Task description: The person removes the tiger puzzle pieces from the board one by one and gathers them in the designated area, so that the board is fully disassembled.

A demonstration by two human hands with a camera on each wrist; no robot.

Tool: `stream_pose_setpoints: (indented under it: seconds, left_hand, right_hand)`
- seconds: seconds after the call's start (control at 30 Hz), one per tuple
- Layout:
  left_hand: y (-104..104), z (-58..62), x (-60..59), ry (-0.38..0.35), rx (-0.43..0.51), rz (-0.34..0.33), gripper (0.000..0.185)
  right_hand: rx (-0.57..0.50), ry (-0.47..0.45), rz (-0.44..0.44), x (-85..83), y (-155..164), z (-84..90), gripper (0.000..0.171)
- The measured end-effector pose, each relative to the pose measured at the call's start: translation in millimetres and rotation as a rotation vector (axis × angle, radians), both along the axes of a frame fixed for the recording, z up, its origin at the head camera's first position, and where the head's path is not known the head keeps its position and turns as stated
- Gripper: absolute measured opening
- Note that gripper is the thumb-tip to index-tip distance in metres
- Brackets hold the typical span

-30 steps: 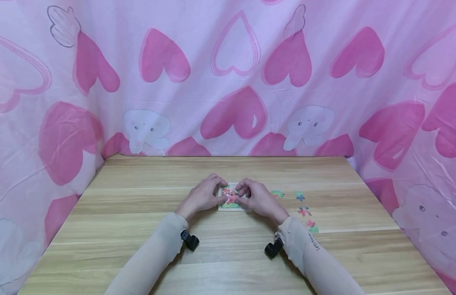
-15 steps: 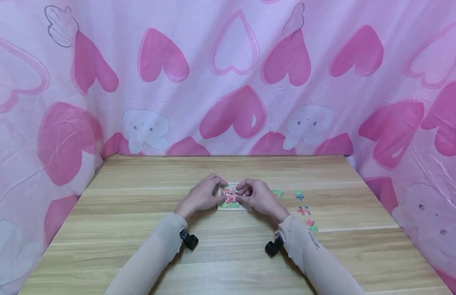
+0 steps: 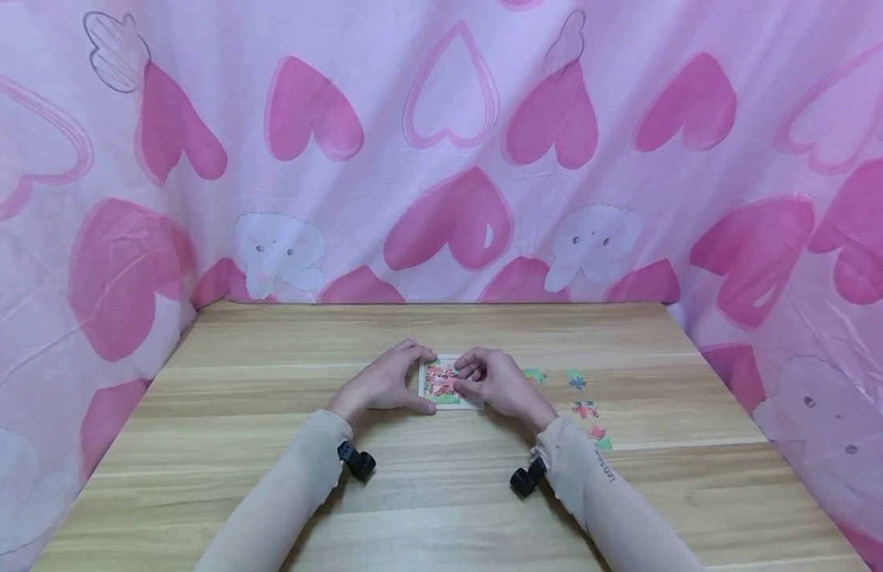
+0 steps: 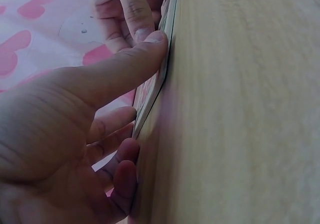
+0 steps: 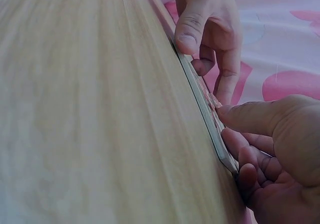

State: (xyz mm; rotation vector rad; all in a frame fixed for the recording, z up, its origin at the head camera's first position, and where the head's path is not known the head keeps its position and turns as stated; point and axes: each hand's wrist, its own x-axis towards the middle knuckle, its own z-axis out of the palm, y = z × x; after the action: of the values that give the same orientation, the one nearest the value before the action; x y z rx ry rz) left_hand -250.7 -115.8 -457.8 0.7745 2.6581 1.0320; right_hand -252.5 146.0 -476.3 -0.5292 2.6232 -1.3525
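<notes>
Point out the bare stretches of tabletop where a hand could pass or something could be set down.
Free: the table left of the left hand, the strip behind the puzzle board, and the near edge. Crowded: the centre, both hands on the board, and the loose pieces beside the right hand.

Loose puzzle pieces [image 3: 583, 401] crowd table [image 3: 270, 349] right; left open

Counter [image 3: 270, 477]: pale wood-grain planks. Backdrop cloth [image 3: 441, 143]: pink, printed with hearts and white elephants, hung behind and along both sides. Loose puzzle pieces [image 3: 580, 401]: four small coloured ones, lying flat on the counter's right part, near one another.
</notes>
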Motion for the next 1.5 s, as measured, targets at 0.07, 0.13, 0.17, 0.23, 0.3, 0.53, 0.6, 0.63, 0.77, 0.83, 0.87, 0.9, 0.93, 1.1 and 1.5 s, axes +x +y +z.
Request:
stream_pose_setpoints:
  seconds: [0.07, 0.13, 0.17, 0.23, 0.3, 0.53, 0.6, 0.63, 0.77, 0.83, 0.87, 0.9, 0.93, 1.1, 1.5]
  left_hand:
    - [-1, 0.1, 0.1, 0.000, -0.001, -0.010, 0.093]
    - [-2, 0.2, 0.1, -0.005, 0.000, -0.018, 0.094]
    - [-2, 0.4, 0.2, -0.009, 0.000, -0.021, 0.095]
    - [-3, 0.4, 0.3, -0.019, 0.002, -0.021, 0.095]
    - [-3, 0.0, 0.2, -0.027, 0.002, -0.015, 0.096]
    - [-1, -1.9, 0.0, -0.027, 0.006, 0.008, 0.098]
    - [-1, -1.8, 0.2, -0.028, 0.005, 0.013, 0.098]
    - [-1, -1.7, 0.2, -0.028, 0.002, 0.014, 0.098]
    - [0, -0.3, 0.6, -0.029, -0.006, 0.017, 0.100]
    - [0, -0.3, 0.6, -0.027, -0.010, 0.019, 0.101]
    - [0, -0.4, 0.6, -0.026, -0.010, 0.019, 0.101]
    - [0, -0.9, 0.3, -0.025, -0.010, 0.020, 0.102]
    - [0, -1.2, 0.1, -0.024, -0.010, 0.020, 0.102]
    - [0, -1.1, 0.3, -0.036, -0.007, 0.027, 0.102]
    - [1, -0.8, 0.5, -0.037, -0.004, 0.036, 0.102]
  right_hand:
    - [-0.002, 0.001, 0.000, 0.3, 0, -0.7, 0.022]
    - [0.000, 0.004, -0.005, 0.6, 0, -1.1, 0.022]
    - [0.000, 0.006, -0.007, 0.7, 0, -1.3, 0.022]
    - [0.001, 0.008, -0.009, 0.9, -1, -1.3, 0.021]
    - [-0.002, 0.007, -0.009, 1.0, -1, -1.3, 0.021]
    - [-0.008, 0.001, -0.005, 1.1, 1, -0.9, 0.021]
    - [-0.015, -0.003, 0.000, 0.9, 2, -1.2, 0.021]
    - [-0.016, -0.004, 0.002, 0.7, 2, -1.6, 0.021]
    - [-0.022, -0.010, 0.009, -0.4, 3, -2.9, 0.021]
    - [-0.023, -0.016, 0.013, -0.2, 4, -2.2, 0.021]
    - [-0.024, -0.020, 0.016, 0.0, 4, -1.6, 0.021]
    - [-0.026, -0.023, 0.017, 0.3, 5, -0.7, 0.021]
    - [-0.027, -0.025, 0.021, 0.6, 5, 0.2, 0.020]
    - [-0.035, -0.020, 0.036, 1.4, 6, 7.7, 0.022]
    - [-0.034, -0.006, -0.026, -0.7, 23, 33.5, 0.025]
